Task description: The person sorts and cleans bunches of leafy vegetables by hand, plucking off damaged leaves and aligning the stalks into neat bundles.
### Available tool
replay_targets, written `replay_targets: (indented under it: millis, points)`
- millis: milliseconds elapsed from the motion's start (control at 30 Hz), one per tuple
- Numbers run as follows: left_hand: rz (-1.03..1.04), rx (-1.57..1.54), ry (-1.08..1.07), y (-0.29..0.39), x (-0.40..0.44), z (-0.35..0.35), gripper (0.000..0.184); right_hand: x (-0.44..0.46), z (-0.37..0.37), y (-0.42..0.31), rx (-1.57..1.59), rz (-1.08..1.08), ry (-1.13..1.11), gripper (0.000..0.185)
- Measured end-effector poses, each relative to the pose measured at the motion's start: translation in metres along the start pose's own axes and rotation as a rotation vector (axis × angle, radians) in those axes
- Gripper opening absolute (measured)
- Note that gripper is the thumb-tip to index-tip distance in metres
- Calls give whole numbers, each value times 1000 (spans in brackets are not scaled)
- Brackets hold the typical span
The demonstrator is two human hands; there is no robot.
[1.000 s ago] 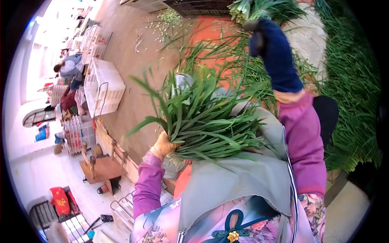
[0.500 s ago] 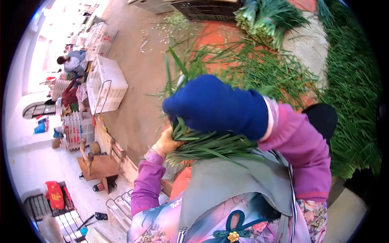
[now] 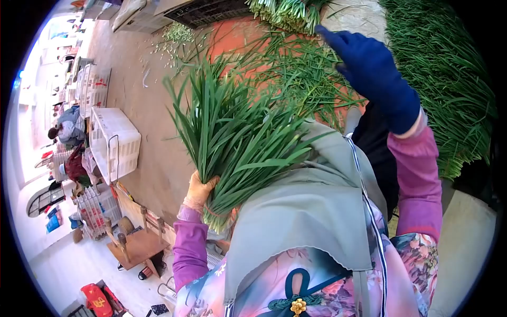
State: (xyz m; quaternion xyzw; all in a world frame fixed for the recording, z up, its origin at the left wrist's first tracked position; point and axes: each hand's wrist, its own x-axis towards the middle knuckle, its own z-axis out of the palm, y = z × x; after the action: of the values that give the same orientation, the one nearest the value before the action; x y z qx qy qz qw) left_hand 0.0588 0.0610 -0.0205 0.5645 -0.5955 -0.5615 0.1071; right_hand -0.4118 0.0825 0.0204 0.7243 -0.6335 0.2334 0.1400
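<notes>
My left hand [image 3: 199,191], in a thin pale-yellow glove, grips a bunch of garlic chives [image 3: 232,140] near its base. The cut stem ends point down toward me and the long green leaves fan out upward. A thin reddish band shows at the stems, though I cannot tell how far it goes round. My right hand [image 3: 377,76], in a dark blue glove, is raised away from the bunch with its fingers apart and nothing in them. Beneath it lie loose green leaves [image 3: 301,71] on an orange-red sheet [image 3: 232,36]. The grey apron [image 3: 301,211] covers my lap.
A deep heap of chives [image 3: 438,79] fills the right side. Tied bundles [image 3: 288,13] lie at the top beside a dark crate [image 3: 211,11]. Leftward stand a white plastic basket [image 3: 119,140] and a small wooden stool [image 3: 138,247]. A person [image 3: 68,127] is farther off among crates.
My right hand has lifted off the bunch and swung up and to the right, its fingers opening. The bunch now stands more upright in my left hand, its leaves spread. The view has shifted.
</notes>
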Motion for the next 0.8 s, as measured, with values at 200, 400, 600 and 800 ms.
replay_targets:
  millis: [200,400,600,800]
  points:
    - [13,-38,-6,2,-2,4,33,-22,-30,-64,423,-116,-312,42]
    - [36,-29,-26,7,-1,4,32,-23,19,-91,679,-137,-387,35]
    - [30,-102,37,22,1,18,34,-31,32,-90,1290,174,-270,19]
    - [-3,-94,48,21,0,19,33,-45,29,-2,1578,926,125,33]
